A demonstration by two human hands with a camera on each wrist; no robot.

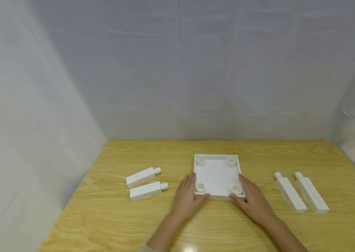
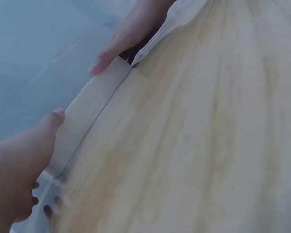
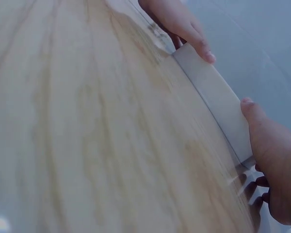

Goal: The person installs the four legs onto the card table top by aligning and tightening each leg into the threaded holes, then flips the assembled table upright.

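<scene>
Fingers of both hands lie nearly straight along a white square tray (image 1: 217, 175) at lower centre, thumbs pressing its near edge. Left hand (image 1: 186, 199) holds the tray's left corner, right hand (image 1: 254, 201) its right corner, forearms angling in from the bottom edge.

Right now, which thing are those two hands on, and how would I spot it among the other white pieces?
Look at the middle of the wooden table, near its front edge. There lies a flat square white plate, with the left hand and right hand at its two near corners. Unlike the long white blocks at either side, it is square, with a round socket in each corner.
</scene>
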